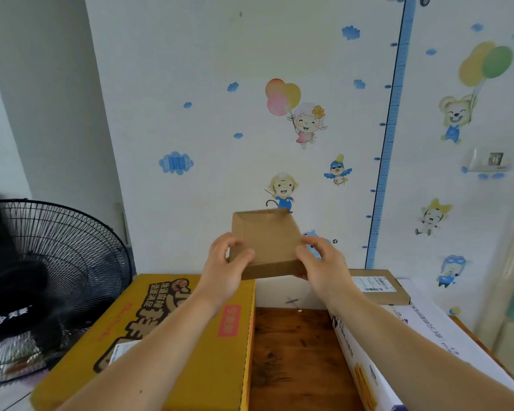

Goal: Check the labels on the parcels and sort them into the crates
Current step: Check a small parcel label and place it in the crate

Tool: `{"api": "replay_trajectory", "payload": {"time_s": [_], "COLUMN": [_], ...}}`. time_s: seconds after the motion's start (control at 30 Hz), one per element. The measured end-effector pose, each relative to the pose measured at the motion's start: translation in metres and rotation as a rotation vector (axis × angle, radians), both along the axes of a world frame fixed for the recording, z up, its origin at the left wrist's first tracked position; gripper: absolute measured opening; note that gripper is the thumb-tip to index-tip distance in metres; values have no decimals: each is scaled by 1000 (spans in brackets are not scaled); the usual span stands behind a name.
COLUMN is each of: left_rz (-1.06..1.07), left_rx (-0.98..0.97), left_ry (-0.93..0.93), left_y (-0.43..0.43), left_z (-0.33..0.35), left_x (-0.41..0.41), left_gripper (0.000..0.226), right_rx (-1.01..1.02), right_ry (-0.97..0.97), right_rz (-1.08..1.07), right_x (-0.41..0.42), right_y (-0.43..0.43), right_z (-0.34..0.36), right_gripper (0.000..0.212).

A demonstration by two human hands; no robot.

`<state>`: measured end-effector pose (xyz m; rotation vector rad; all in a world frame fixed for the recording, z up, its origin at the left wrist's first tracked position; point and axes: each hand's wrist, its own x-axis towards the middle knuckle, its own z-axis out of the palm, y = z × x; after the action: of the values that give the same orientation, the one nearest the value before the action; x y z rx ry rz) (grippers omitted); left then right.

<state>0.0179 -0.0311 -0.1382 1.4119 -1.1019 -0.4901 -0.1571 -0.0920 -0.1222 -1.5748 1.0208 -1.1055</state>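
Observation:
I hold a small brown cardboard parcel (266, 238) up in front of the wall, tilted so a plain face points at me. My left hand (226, 266) grips its left edge and my right hand (324, 262) grips its right edge, fingers curled round the sides. No label shows on the visible face. Below to the left lies a large yellow printed carton (190, 336). To the right lies a white printed carton (422, 333). On that white carton rests a flat brown parcel (380, 284) with a white shipping label facing up.
A wooden table top (294, 357) shows between the two cartons. A black standing fan (51, 280) is at the left beside the table. The wall with cartoon stickers and a blue height chart (389, 137) stands close behind.

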Motion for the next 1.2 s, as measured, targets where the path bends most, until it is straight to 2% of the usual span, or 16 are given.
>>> {"api": "replay_trajectory", "payload": {"time_s": [0.07,0.13,0.27,0.33,0.53,0.63,0.73,0.9,1.2], "left_rz": [-24,-39,-50,-52,-12,-17,-29,-110,-300], "left_rx": [17,33,49,53,96,141,154,136,76], "left_ry": [14,37,13,3,-114,-76,-63,-50,136], "left_y": [-1,-1,-1,-2,-6,-9,-9,-8,-5], "left_z": [-2,-1,1,2,5,4,3,6,3], "left_x": [2,4,6,4,-8,-13,-17,-23,-28], "left_gripper": [49,61,70,70,62,70,73,66,46], "right_rx": [25,72,51,45,-9,5,28,21,4], "right_ry": [2,-14,77,91,39,-30,-65,-75,-95], "right_rz": [10,42,71,95,157,191,224,275,328], "right_x": [1,0,-1,0,5,10,13,13,16], "right_y": [-2,-4,-5,-1,10,12,12,14,16], "right_z": [-2,-2,1,3,3,3,2,4,-1], "right_gripper": [50,68,81,71,17,25,24,24,19]}}
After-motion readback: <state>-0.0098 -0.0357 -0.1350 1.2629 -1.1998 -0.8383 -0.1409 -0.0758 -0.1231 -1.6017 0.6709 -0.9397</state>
